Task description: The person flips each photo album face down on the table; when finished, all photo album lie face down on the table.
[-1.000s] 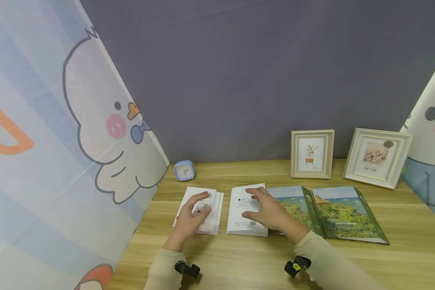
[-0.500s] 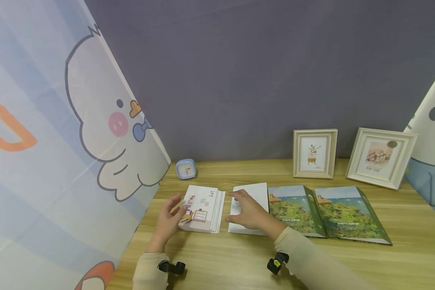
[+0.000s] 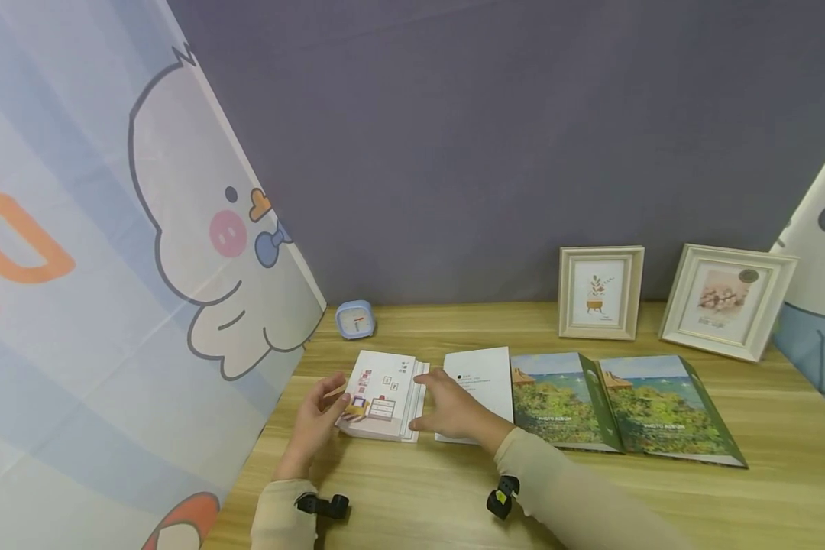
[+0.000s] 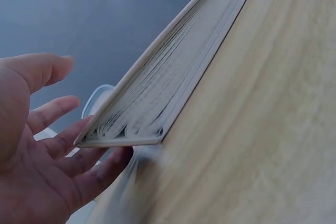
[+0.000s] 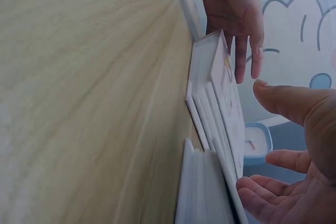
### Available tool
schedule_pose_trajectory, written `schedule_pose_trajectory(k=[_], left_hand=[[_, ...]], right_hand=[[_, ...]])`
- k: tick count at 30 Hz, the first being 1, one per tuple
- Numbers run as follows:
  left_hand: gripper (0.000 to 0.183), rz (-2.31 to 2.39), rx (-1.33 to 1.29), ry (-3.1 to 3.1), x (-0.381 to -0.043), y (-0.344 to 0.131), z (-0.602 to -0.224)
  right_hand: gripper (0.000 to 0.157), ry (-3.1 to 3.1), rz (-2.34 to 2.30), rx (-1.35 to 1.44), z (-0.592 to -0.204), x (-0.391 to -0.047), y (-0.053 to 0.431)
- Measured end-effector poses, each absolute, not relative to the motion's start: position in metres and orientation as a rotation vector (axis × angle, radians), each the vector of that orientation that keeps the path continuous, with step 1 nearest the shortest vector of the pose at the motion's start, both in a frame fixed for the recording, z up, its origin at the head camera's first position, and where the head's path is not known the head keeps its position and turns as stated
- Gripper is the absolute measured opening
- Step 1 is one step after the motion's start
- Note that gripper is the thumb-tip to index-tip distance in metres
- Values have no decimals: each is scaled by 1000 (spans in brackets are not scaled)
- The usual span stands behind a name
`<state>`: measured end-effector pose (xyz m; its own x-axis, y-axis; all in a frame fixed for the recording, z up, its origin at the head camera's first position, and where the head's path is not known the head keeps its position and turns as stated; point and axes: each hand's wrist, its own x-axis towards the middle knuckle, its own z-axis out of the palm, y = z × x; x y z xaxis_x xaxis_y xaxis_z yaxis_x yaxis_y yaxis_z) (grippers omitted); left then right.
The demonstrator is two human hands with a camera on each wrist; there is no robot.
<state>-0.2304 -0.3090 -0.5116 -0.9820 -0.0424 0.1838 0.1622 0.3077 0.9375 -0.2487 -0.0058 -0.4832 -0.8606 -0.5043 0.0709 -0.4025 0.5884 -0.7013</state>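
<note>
A white album [image 3: 390,393] with a drawing of furniture on its cover lies at the left of the table. My left hand [image 3: 315,420] is at its left side, and in the left wrist view the straight fingers [image 4: 86,163] rest against the album's spine [image 4: 121,142], thumb apart from it. My right hand [image 3: 454,409] hovers by the album's right edge, fingers spread and pointing left; whether they touch it is unclear. Beneath the right hand lies a second white album [image 3: 484,370], small print on its cover, partly hidden by that hand.
Two green photo albums [image 3: 553,405] with a painted garden lie side by side to the right. Behind them stand a picture frame [image 3: 600,294] and a white picture frame [image 3: 725,302]. A small blue clock [image 3: 355,320] stands at the back left.
My right hand has moved left, from over the second white album to the first one's right edge. My left hand has gone from above the first album to its left side.
</note>
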Motion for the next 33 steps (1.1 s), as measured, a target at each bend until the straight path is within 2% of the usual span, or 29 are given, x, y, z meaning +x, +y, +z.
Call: schedule_pose_trajectory(k=[16, 26, 33], left_hand=[[48, -1786, -60, -2479, -233, -312, -523], [53, -1706, -37, -2505, -234, -310, -524], [52, -1676, -33, -2512, -233, -308, -523]], right_hand=[[89, 2635, -1032, -813, -492, -249, -29], [68, 2728, -884, -894, -495, -243, -38], [65, 2770, -865, -888, -496, -242, -41]])
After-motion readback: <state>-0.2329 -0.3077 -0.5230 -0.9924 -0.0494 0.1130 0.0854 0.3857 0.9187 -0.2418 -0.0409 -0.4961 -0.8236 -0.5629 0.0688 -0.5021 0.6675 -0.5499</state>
